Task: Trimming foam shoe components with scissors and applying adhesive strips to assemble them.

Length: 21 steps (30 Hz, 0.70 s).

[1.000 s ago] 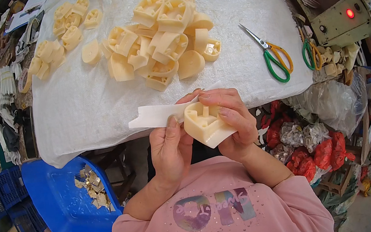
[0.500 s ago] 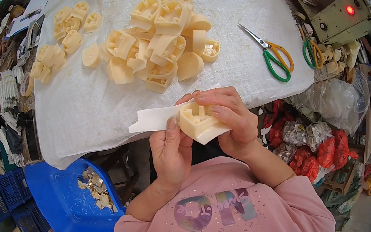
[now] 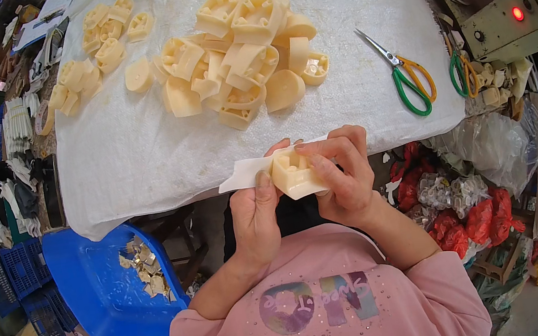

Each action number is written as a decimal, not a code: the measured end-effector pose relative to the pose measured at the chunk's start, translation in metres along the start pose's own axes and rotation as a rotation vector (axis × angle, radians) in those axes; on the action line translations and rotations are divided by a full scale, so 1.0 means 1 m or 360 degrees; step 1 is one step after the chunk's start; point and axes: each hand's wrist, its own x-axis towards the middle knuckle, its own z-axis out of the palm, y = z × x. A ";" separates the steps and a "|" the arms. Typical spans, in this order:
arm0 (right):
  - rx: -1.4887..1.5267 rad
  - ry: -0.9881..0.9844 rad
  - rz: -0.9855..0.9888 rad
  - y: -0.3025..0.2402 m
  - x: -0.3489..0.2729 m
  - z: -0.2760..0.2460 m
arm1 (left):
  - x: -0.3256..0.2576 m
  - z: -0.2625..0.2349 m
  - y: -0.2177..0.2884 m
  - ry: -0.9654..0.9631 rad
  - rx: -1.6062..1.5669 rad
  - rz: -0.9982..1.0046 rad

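Between my two hands, just off the table's near edge, is a cream-coloured hollow plastic part point(image 3: 298, 179) with posts inside it. A white strip point(image 3: 245, 173) runs behind the part, and its notched end sticks out to the left. My left hand point(image 3: 256, 215) pinches the strip and the part's left side, thumb in front. My right hand point(image 3: 345, 177) is closed around the part's right side, with fingers over its far rim and the thumb on its inside. The tips of some left fingers show behind the strip; the rest are hidden.
A white-covered table point(image 3: 132, 139) carries a heap of like cream parts point(image 3: 242, 60) and a smaller group point(image 3: 106, 32) at the far left. Scissors with green and orange handles point(image 3: 413, 84) lie at right. A blue tub point(image 3: 92, 285) holding scraps stands lower left; red bags point(image 3: 478, 217) sit lower right.
The right hand has shifted its fingers on the part, the index now bent higher. Less of the white strip shows at left. The whole scene has moved slightly right in the view.
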 end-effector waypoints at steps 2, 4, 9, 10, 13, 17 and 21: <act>0.0037 0.0038 -0.0002 0.001 -0.001 0.001 | 0.000 -0.004 0.002 0.0027 -0.0039 0.0041; 0.0059 0.0005 0.0043 0.000 0.000 -0.002 | -0.001 -0.012 0.004 0.0051 -0.0080 0.0079; -0.0177 -0.0259 -0.0021 -0.012 0.011 -0.013 | -0.004 -0.020 0.008 0.0318 0.0269 0.0161; -0.0337 -0.0371 -0.0043 -0.014 0.013 -0.016 | -0.005 -0.019 0.008 0.0331 0.0271 0.0154; -0.0301 -0.0601 0.0065 -0.018 0.015 -0.021 | -0.006 -0.018 0.006 0.0266 0.0237 0.0041; -0.0255 -0.0694 0.0134 -0.019 0.012 -0.027 | -0.005 -0.016 0.001 0.0253 0.0230 -0.0078; -0.0287 -0.0830 0.0211 -0.019 0.011 -0.027 | -0.004 -0.013 -0.002 0.0209 0.0310 -0.0183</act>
